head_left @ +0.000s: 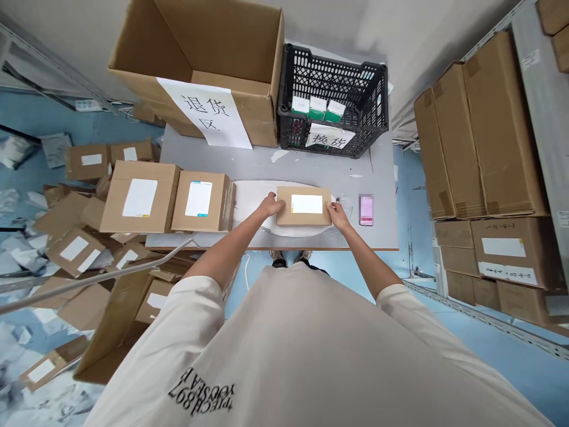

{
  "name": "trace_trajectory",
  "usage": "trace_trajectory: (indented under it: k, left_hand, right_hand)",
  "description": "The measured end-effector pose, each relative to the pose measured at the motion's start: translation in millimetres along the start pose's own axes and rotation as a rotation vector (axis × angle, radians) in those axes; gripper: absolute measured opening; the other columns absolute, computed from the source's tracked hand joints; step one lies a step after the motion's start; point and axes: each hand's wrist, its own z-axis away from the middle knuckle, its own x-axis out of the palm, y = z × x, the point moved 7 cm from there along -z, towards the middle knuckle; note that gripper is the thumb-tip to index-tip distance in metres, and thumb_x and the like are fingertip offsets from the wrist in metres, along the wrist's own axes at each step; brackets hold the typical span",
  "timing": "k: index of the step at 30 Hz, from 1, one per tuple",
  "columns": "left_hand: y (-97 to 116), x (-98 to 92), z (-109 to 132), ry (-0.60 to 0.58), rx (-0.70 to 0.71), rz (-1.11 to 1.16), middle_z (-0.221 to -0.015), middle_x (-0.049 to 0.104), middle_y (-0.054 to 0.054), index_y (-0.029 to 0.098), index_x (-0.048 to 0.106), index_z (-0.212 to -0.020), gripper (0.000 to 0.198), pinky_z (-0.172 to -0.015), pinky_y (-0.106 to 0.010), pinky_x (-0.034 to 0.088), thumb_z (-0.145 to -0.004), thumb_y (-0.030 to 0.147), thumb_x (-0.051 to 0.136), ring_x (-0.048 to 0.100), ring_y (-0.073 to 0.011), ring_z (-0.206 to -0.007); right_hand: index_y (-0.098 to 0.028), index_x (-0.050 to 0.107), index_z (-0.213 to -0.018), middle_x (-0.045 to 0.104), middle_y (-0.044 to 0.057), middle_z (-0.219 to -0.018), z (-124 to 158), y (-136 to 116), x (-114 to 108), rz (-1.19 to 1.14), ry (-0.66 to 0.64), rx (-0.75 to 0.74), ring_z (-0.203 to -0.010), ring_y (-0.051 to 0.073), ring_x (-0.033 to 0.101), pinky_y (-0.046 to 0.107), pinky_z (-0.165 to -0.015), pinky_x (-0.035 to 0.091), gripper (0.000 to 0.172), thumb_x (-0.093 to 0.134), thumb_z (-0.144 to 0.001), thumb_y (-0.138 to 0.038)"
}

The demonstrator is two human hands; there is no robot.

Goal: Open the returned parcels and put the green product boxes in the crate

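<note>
A small flat cardboard parcel [304,206] with a white label lies on a white oval mat [253,198] on the grey table [320,172]. My left hand [271,205] grips the parcel's left edge with curled fingers. My right hand [338,214] holds its right edge the same way. The parcel rests flat on the mat between both hands.
Two labelled cardboard boxes [202,201] sit at the table's left. A big open carton [208,65] with a paper sign and a black crate [335,101] holding green-white packs stand behind. A pink phone [366,209] lies right. Parcels litter the floor left; shelved cartons [480,130] fill the right.
</note>
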Motion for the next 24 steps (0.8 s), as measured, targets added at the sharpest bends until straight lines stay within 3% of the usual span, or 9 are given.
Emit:
trace_trajectory:
  k: [3,8,12,17,21,24]
  left_hand:
    - [11.8,-4.8,2.0,0.067,0.052,0.068,-0.171,0.061,-0.026,0.018,0.036,-0.178,0.103,-0.123,-0.047,0.054,-0.087,0.038,0.08,0.065,-0.0393,-0.153]
    - [27.1,0.9,7.2,0.005,0.105,0.223,-0.173,0.061,-0.024,0.018,0.025,-0.187,0.119,-0.126,-0.045,0.052,-0.084,0.035,0.083,0.067,-0.0366,-0.151]
    - [33.7,1.3,13.9,0.0,0.109,0.276,-0.169,0.065,-0.023,0.021,0.021,-0.188,0.126,-0.126,-0.047,0.052,-0.082,0.035,0.087,0.069,-0.0364,-0.15]
    - [50.0,-9.5,21.9,0.067,0.17,0.286,-0.155,0.071,-0.021,0.021,0.028,-0.186,0.112,-0.122,-0.046,0.053,-0.089,0.034,0.082,0.072,-0.0345,-0.14]
    - [60.0,-22.2,23.5,0.179,0.219,0.226,-0.15,0.068,-0.021,0.018,0.038,-0.18,0.097,-0.118,-0.044,0.055,-0.094,0.038,0.077,0.071,-0.0328,-0.135]
    - [58.4,-22.2,24.4,0.181,0.214,0.173,-0.144,0.069,-0.018,0.019,0.039,-0.177,0.091,-0.114,-0.043,0.056,-0.096,0.04,0.076,0.071,-0.0314,-0.13]
  right_hand:
    - [-0.021,0.072,-0.15,0.075,0.017,-0.157,-1.8,-15.0,2.6,-0.085,-0.012,-0.067,-0.142,0.034,0.072,0.049,-0.128,0.053,0.067,0.069,-0.098,-0.063]
    - [-0.025,0.06,-0.168,0.068,0.014,-0.169,-3.4,-32.5,10.9,-0.214,-0.084,-0.129,-0.153,0.033,0.067,0.051,-0.135,0.049,0.086,0.074,-0.094,-0.067]
    - [-0.021,0.048,-0.179,0.064,0.017,-0.173,0.2,-30.4,8.6,-0.246,-0.075,-0.079,-0.157,0.036,0.064,0.052,-0.138,0.047,0.104,0.076,-0.092,-0.069]
    - [-0.024,0.045,-0.182,0.061,0.017,-0.174,4.0,-36.4,-6.6,-0.253,-0.023,-0.133,-0.16,0.037,0.061,0.052,-0.138,0.047,0.109,0.074,-0.092,-0.079]
    - [-0.028,0.046,-0.181,0.059,0.016,-0.175,1.7,-45.3,-20.0,-0.246,0.03,-0.226,-0.16,0.037,0.058,0.054,-0.135,0.049,0.106,0.067,-0.094,-0.087]
    - [-0.027,0.052,-0.176,0.063,0.017,-0.167,-1.8,-42.8,-24.5,-0.234,0.072,-0.241,-0.154,0.036,0.062,0.055,-0.134,0.049,0.1,0.063,-0.096,-0.086]
